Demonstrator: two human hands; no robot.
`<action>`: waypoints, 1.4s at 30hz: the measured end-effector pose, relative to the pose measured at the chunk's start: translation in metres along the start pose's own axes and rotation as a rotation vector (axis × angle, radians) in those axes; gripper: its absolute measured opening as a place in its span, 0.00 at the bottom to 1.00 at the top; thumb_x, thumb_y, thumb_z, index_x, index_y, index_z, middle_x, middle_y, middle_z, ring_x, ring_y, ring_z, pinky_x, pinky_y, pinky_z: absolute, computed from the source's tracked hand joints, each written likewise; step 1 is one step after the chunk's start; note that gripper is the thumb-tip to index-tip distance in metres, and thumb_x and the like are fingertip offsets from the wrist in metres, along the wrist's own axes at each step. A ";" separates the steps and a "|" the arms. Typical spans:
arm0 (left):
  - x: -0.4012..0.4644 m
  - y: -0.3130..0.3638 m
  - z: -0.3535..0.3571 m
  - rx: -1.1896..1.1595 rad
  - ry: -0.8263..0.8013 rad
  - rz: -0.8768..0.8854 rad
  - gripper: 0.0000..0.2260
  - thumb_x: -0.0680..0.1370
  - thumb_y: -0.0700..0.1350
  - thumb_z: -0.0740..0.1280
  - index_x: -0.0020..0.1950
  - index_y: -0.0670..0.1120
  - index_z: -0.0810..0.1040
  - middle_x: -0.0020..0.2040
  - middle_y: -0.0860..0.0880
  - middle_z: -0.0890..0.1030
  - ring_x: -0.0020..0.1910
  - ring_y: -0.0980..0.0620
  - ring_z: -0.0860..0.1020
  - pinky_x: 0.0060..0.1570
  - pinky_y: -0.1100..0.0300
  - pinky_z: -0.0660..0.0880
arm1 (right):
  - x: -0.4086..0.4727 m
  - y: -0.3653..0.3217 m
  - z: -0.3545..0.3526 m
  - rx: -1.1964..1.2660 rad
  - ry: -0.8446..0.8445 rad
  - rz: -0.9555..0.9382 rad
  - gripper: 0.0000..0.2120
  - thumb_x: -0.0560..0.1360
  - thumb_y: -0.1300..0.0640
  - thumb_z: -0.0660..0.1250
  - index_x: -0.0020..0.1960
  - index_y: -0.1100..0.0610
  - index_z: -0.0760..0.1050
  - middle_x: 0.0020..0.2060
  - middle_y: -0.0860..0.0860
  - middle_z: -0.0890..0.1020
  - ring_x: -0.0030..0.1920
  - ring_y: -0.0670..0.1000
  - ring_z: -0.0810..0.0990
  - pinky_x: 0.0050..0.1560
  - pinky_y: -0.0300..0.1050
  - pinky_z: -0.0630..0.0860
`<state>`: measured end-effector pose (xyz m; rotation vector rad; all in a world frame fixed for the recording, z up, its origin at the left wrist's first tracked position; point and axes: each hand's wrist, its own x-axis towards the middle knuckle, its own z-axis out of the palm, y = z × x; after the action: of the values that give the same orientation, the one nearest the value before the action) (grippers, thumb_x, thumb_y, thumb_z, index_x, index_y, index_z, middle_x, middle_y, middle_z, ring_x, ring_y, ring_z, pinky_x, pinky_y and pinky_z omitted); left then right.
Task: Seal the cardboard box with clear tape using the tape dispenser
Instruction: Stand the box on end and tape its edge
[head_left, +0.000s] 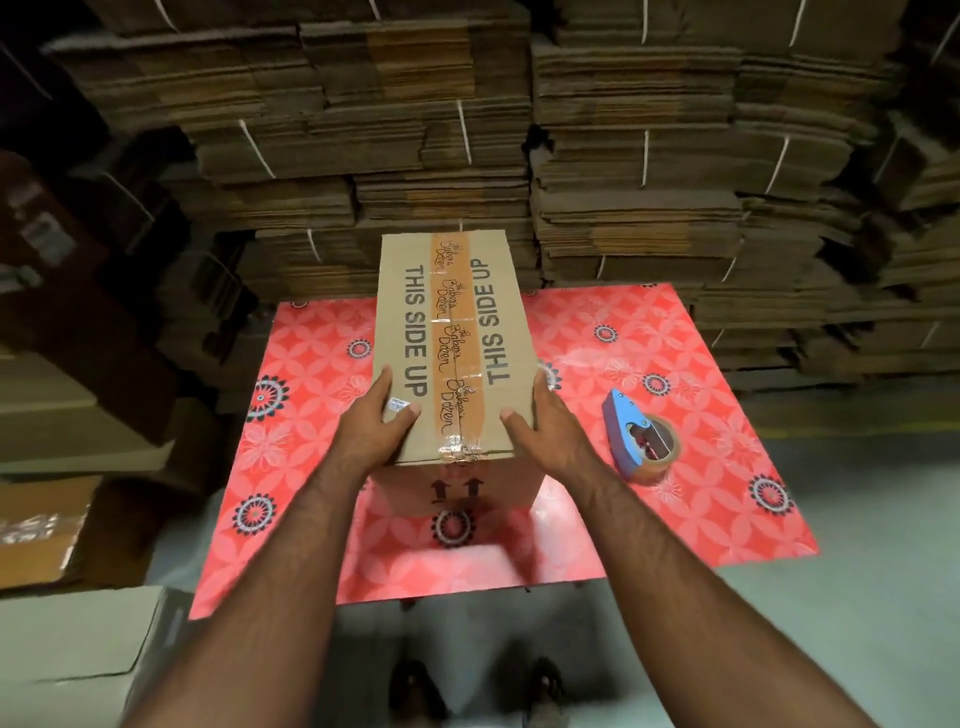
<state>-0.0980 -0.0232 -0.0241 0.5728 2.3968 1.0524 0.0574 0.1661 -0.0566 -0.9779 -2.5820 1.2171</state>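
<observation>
Stacked flat cartons back a red table (675, 338). Both hands, left (382, 418) and right (540, 426), grasp the stiff, probably light box (454, 338) at its near corners; dispenser (636, 434) right of the box needs a handle grip.

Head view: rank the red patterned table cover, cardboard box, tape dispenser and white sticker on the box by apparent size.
1. red patterned table cover
2. cardboard box
3. tape dispenser
4. white sticker

The box stands nearer the camera, yet the order looks clear.
</observation>
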 end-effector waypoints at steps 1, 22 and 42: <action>0.000 0.001 0.001 -0.008 0.007 -0.011 0.33 0.79 0.49 0.69 0.80 0.49 0.58 0.76 0.47 0.67 0.73 0.46 0.68 0.70 0.55 0.63 | 0.000 0.000 -0.005 -0.011 -0.024 -0.015 0.43 0.73 0.36 0.59 0.80 0.55 0.50 0.71 0.54 0.71 0.69 0.55 0.70 0.67 0.48 0.70; -0.054 0.081 0.116 0.181 0.264 0.287 0.14 0.74 0.49 0.66 0.54 0.44 0.84 0.56 0.48 0.82 0.56 0.51 0.78 0.59 0.58 0.72 | 0.032 0.153 -0.068 -0.313 -0.066 0.416 0.14 0.84 0.46 0.54 0.68 0.48 0.66 0.50 0.60 0.81 0.44 0.57 0.80 0.37 0.41 0.72; -0.028 0.156 0.050 -1.079 -0.100 -0.218 0.19 0.81 0.59 0.61 0.52 0.43 0.80 0.41 0.45 0.82 0.37 0.49 0.80 0.36 0.57 0.77 | -0.005 -0.067 -0.164 -0.312 -0.002 -0.463 0.29 0.63 0.38 0.71 0.60 0.47 0.70 0.48 0.49 0.84 0.48 0.57 0.81 0.45 0.49 0.77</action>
<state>-0.0180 0.0872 0.0715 -0.0316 1.4174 1.8824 0.0877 0.2380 0.1023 -0.3696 -2.8270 0.7144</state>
